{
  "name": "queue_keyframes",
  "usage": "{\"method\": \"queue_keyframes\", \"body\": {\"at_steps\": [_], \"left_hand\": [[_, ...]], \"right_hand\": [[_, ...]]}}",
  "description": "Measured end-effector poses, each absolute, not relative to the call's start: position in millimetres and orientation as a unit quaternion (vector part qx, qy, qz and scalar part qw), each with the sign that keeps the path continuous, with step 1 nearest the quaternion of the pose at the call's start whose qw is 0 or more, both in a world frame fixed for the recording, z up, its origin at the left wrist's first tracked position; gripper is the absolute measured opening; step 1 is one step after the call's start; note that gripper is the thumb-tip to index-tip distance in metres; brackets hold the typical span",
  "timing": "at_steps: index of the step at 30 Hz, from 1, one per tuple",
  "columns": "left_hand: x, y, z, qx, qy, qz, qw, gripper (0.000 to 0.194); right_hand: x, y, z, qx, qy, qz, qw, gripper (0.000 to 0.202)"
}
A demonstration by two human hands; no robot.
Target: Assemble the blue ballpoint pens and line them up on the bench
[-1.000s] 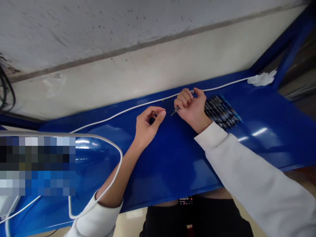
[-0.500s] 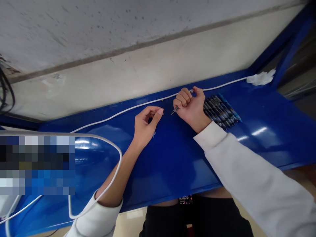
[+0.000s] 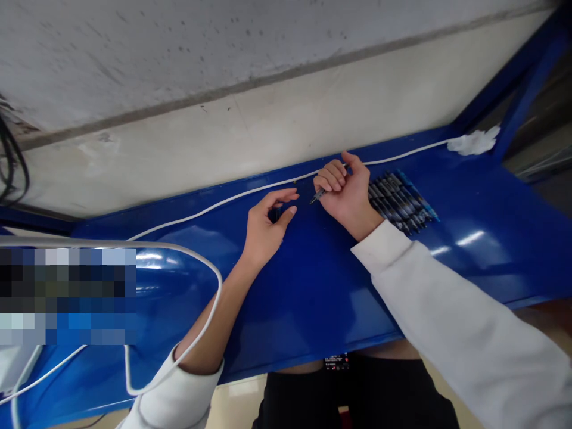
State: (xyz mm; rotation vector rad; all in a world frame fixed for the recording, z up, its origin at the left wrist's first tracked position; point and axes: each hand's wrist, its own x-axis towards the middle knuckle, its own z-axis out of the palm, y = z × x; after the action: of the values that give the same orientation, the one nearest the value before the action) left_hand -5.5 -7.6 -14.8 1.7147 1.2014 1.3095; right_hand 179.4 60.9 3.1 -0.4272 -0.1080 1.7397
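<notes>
A dark pen [image 3: 318, 195] is in my right hand [image 3: 343, 186], whose fingers are wrapped round it with the thumb raised near its upper end. The pen's pointed tip shows below the fingers, aimed down and left. To the left of that tip, my left hand [image 3: 269, 223] is held above the table with thumb and fingertips apart, and nothing shows between them. Just right of my right hand, a row of several pens [image 3: 400, 199] lies side by side, mostly dark with a bright blue one at the far edge; my wrist hides part of the row.
A white cable [image 3: 250, 189] runs along the back of the blue table [image 3: 313, 292] beside the wall. Another white cable [image 3: 217, 298] loops over my left forearm. Crumpled white plastic [image 3: 473, 142] lies at the back right corner. The left side is blurred out by blocks.
My left thumb and fingers have parted from a pinch, and that hand has shifted slightly right. My right thumb has lifted a little at the pen's upper end.
</notes>
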Motion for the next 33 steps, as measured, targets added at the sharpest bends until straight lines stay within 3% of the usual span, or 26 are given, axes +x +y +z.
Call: {"method": "queue_keyframes", "body": {"at_steps": [6,13,16,18,21,25,29,33], "left_hand": [[-6,-8,-12,0.698,0.452,0.459,0.313,0.033],[-9,-3,-23,0.588,0.445,0.571,0.361,0.015],[-12,-1,-26,0.552,0.452,0.602,0.36,0.018],[-13,1,-27,0.536,0.454,0.616,0.356,0.019],[-13,2,-28,0.526,0.453,0.625,0.358,0.018],[-11,1,-26,0.551,0.455,0.6,0.359,0.016],[-7,-3,-21,0.605,0.455,0.553,0.349,0.014],[-2,-9,-16,0.668,0.446,0.502,0.322,0.016]], "right_hand": [[171,67,-2,-0.221,-0.119,0.71,0.658,0.043],[169,67,-3,-0.273,-0.171,0.705,0.632,0.036],[169,57,-1,-0.334,-0.317,0.623,0.633,0.035],[171,42,-1,-0.372,-0.475,0.529,0.597,0.032],[176,13,-1,-0.392,-0.704,0.362,0.469,0.031],[181,-20,-6,-0.401,-0.847,0.191,0.291,0.043],[183,-34,-10,-0.398,-0.876,0.139,0.234,0.042],[184,-36,-11,-0.395,-0.876,0.141,0.239,0.031]]}}
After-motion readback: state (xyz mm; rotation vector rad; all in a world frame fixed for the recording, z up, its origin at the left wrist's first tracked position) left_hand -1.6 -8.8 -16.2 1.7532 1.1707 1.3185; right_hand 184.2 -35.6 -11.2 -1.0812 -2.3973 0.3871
